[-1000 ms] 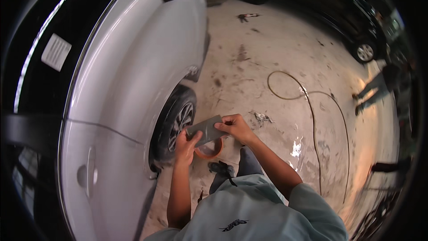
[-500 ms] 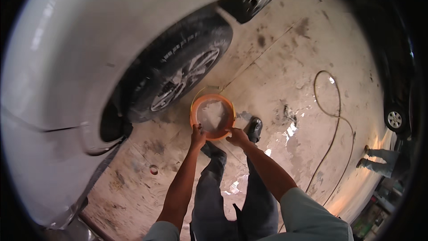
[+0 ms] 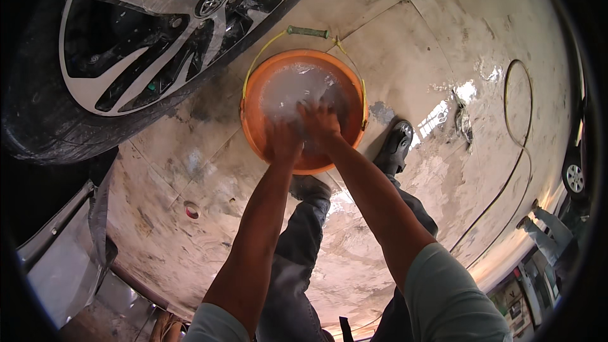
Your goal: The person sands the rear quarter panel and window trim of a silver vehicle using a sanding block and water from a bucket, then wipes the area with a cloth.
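Observation:
An orange bucket [image 3: 253, 123] of cloudy grey water [image 3: 285, 88] stands on the floor between the car wheel and my feet. Both of my hands reach into it from the near side. My right hand [image 3: 322, 120] is partly in the water near the middle, its fingers apart and nothing visible in them. Just left of it, my left hand [image 3: 283, 138] dips in beside the near wall; murky water hides its fingers. The yellow wire handle [image 3: 258, 57] with its green grip [image 3: 308, 31] leans out over the far rim.
A car wheel [image 3: 183, 19] with a spoked rim is close at upper left. My shoe [image 3: 398, 145] is right of the bucket, on wet, stained floor. A hose [image 3: 506, 98] loops at right, near a standing person's legs [image 3: 548, 234]. A small ring [image 3: 191, 209] lies at left.
My hands have gone from the bucket's near rim into its water. The view has come lower and closer, so the bucket and wheel look larger.

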{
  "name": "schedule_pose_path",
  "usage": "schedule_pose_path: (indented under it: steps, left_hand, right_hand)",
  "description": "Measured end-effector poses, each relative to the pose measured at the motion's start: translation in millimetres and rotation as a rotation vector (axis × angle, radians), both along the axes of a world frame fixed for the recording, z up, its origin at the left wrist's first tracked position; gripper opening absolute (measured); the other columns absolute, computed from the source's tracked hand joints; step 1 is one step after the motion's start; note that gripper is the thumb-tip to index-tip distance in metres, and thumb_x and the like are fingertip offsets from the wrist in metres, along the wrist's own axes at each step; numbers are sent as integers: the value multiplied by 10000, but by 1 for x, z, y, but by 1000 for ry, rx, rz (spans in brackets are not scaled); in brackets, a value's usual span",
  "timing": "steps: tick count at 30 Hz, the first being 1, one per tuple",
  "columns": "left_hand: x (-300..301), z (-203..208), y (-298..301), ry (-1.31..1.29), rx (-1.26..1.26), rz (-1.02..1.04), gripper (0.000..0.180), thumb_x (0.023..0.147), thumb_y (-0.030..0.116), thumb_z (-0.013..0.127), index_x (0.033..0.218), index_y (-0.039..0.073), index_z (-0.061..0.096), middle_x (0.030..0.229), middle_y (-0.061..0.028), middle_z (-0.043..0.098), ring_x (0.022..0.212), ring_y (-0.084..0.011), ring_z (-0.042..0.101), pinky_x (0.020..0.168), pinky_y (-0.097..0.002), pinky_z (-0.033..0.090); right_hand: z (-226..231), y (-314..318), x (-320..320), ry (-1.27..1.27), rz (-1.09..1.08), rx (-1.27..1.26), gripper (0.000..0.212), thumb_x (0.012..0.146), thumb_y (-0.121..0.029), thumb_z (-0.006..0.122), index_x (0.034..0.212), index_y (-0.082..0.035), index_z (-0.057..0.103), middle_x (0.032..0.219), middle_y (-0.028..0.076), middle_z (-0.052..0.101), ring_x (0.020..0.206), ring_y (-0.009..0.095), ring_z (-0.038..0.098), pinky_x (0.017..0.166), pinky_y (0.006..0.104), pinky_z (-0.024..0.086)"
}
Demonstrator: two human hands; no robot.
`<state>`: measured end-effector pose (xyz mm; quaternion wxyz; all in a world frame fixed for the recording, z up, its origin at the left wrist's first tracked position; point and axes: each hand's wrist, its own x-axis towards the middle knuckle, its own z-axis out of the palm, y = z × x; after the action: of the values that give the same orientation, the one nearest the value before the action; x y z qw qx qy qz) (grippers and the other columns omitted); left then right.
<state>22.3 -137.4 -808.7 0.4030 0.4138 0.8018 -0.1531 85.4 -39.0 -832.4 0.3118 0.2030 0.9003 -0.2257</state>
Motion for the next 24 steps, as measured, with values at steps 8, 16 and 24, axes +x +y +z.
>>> schedule_pose_path:
  steps: [8,16,24]
  left_hand:
    - [-48,44,-32,-489,415,892,508,917,239,437,1403,90,421,1342,-173,509,1157,-220,560,943,-394,438]
    - [-75,375,23,-1263,576,1562,509,919,201,474,1424,203,415,1389,-27,462,1186,-219,506,905,-420,499]
    - [-130,635,19,-1253,1034,1069,495,908,127,463,1400,72,438,1290,-79,526,1167,-220,511,971,-434,445]
  right_hand:
    - [89,44,-43,9,-467,-362,402,849,-182,532,1244,-150,599,1145,196,628,1084,324,600,836,411,519]
    - [341,115,20,160,-1486,-1247,429,907,-340,486,1282,-132,513,1281,82,488,990,294,577,858,569,458]
    - [671,215,-19,695,-1343,-1496,468,900,-401,555,1227,-68,525,1095,107,624,948,287,627,832,460,513]
